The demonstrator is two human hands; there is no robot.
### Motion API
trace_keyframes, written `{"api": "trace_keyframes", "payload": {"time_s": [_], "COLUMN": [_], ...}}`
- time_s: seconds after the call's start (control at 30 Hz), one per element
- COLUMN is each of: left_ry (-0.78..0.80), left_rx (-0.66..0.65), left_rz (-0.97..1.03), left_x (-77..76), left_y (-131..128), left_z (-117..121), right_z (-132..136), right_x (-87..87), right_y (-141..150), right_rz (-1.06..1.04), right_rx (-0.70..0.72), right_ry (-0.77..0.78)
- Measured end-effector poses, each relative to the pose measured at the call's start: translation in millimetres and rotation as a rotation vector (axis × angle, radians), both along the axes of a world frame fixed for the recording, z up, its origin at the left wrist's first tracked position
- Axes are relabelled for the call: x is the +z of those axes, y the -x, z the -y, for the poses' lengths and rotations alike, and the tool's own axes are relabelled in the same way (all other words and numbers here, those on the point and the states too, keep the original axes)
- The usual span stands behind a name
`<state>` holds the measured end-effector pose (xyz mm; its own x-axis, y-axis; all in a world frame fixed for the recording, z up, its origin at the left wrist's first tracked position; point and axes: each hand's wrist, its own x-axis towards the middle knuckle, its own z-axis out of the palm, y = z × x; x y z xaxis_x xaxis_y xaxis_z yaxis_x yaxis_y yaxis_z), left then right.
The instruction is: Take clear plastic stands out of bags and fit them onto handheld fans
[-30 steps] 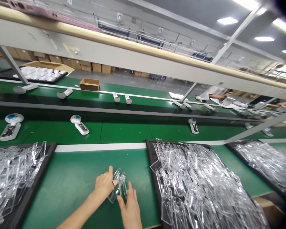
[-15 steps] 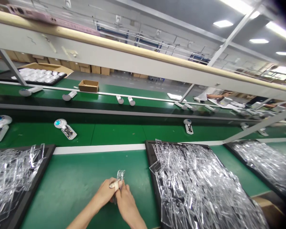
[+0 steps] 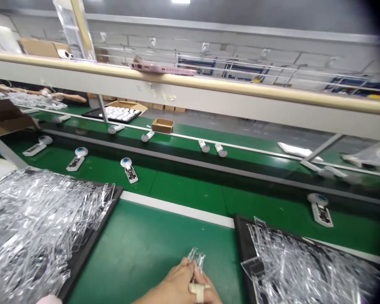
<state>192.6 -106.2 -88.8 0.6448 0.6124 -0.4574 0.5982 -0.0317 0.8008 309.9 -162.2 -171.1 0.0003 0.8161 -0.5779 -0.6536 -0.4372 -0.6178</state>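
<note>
My left hand [image 3: 174, 280] and my right hand [image 3: 207, 285] are pressed together low in the middle of the head view. Both are closed on a small bunch of clear plastic pieces [image 3: 196, 256], whose curved ends stick out above the fingertips. The lower part of the bunch is hidden by my fingers. A beige wrap [image 3: 199, 288] circles a finger where the hands meet. Beneath them lies the green tabletop [image 3: 145, 240]. Black trays flank the hands: the left tray [image 3: 91, 240] and the right tray [image 3: 242, 236], both heaped with similar clear pieces.
Beyond a white strip [image 3: 177, 207] runs a green conveyor [image 3: 183, 185] carrying white round-headed devices with exposed circuit boards, such as one device [image 3: 129, 169]. A small cardboard box [image 3: 162, 126] stands on the far side. A white beam [image 3: 209, 90] crosses above. Co-workers' arms [image 3: 47, 93] show at far left.
The view has swung left and tilted, so the scene sits farther right and more of the left tray shows. My hands have drawn closer together, still holding the clear plastic pieces.
</note>
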Motion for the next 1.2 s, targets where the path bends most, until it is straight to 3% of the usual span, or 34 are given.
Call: {"api": "trace_keyframes", "payload": {"time_s": [0.13,0.2,0.37,0.47,0.53,0.6,0.7,0.8,0.87,0.97,1.1,1.2], "left_ry": [0.101,0.127,-0.007,0.289,0.491,0.567,0.621,0.630,0.606,0.610,0.625,0.621], "left_rx": [0.249,0.315,0.520,0.523,0.512,0.630,0.905,1.039,1.036,0.996,0.962,0.900], "left_rz": [0.182,0.246,0.265,0.340,0.423,0.495,0.589,0.682,0.737,0.778,0.770,0.720], "left_x": [-18.5,-24.8,-17.6,-8.1,-7.4,-12.7,-26.7,-38.9,-44.1,-50.4,-58.6,-62.3], "left_y": [-3,0,15,12,4,-7,-23,-36,-44,-58,-74,-77], "left_z": [6,6,-18,-29,-29,-27,-27,-33,-39,-43,-42,-39], "right_z": [5,7,9,6,0,-8,-16,-18,-19,-24,-33,-38], "right_x": [4.6,12.0,31.6,40.6,43.6,44.2,43.5,47.1,53.0,61.8,61.2,51.2], "right_y": [9,10,3,3,5,5,0,-5,-5,-4,-6,-8], "right_rz": [-0.144,-0.186,-0.179,-0.110,0.006,0.143,0.359,0.654,0.957,1.369,1.528,1.555], "right_rx": [-0.094,-0.128,-0.103,0.075,0.209,0.280,0.249,0.175,0.201,0.354,0.506,0.523], "right_ry": [0.017,0.026,0.011,-0.037,-0.060,-0.054,-0.024,-0.040,-0.059,-0.021,0.071,0.165]}}
